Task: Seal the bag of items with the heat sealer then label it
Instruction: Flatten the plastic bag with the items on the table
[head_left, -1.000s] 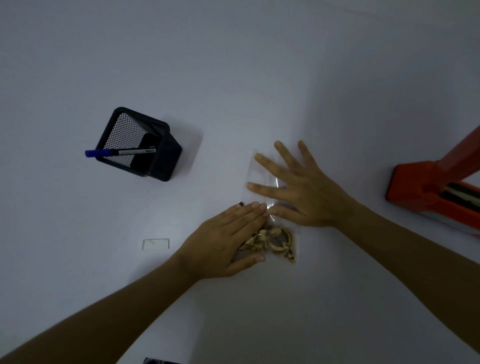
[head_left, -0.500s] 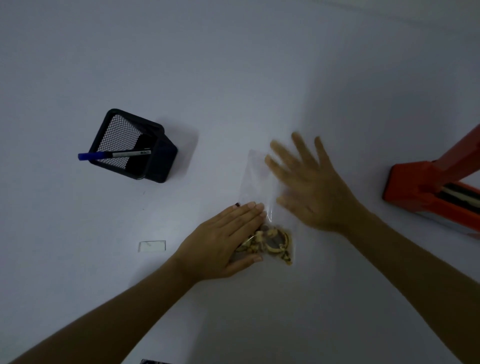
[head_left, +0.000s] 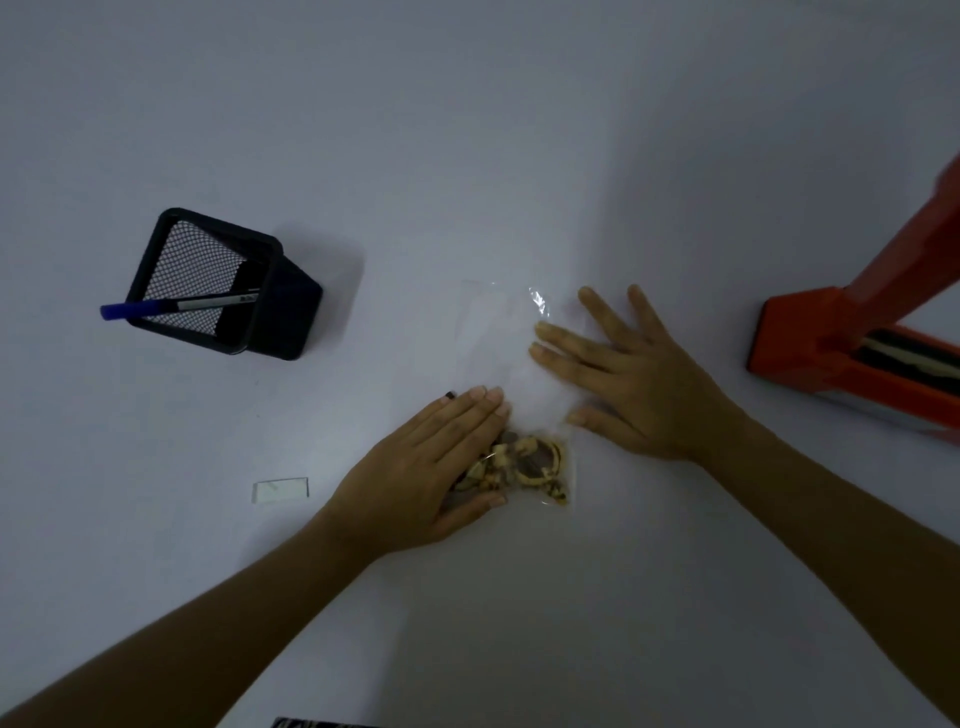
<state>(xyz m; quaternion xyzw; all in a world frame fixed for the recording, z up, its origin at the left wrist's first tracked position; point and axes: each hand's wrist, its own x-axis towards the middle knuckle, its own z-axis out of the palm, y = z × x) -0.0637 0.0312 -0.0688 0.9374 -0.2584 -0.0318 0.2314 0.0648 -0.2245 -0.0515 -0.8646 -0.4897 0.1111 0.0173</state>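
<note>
Clear plastic bag lying flat on the white table, near the middle; tan and brown small items bunched at its near end, far end crinkled and glinting. Pressed down by the left hand, fingers straight and together, palm partly covering the items, gripping nothing. Flattened too by the right hand, fingers spread wide and straight across the bag's right edge, nothing grasped. Both forearms bare, reaching in from the near edge. Left of the bag, well apart: small white label, rectangular, flat. Farther left: black mesh pen holder, square, with a blue-capped pen leaning across its rim. At the far right: orange heat sealer, boxy, arm raised.
</note>
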